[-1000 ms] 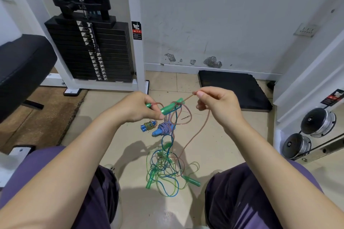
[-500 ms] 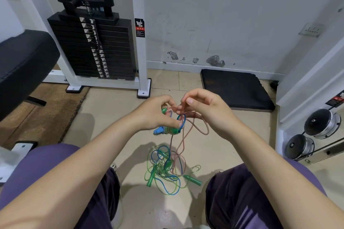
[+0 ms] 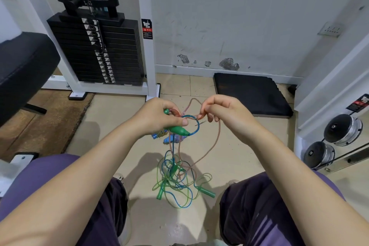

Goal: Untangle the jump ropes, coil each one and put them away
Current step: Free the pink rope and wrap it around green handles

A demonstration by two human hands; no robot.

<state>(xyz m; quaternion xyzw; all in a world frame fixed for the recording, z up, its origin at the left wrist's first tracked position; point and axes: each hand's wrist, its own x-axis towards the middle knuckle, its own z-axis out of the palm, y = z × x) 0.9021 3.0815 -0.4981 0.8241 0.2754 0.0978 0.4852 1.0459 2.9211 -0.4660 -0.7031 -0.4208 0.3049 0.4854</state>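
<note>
The jump ropes (image 3: 175,175) are hanging as one tangle between the person's knees, with the lower loops of green, blue and pinkish cord pooling on the tiled floor (image 3: 111,126), where two green handles are lying. The left hand (image 3: 157,116) is gripping a green handle (image 3: 176,129) from which a blue cord (image 3: 196,128) is curling. The right hand (image 3: 221,112) is pinching the pink cord (image 3: 216,142) close to its loose end, just beside the left hand. Blue handles with patterned wrapping are dangling just below the left hand.

Untangling is the step in hand; nothing looks coiled yet. The next move probably calls for feeding that pink end back through the blue loop without tightening the knot.

Behind, a weight stack (image 3: 97,50) is standing by a white post bearing a warning label (image 3: 147,29) with a red band; its writing is too small to read.
</note>
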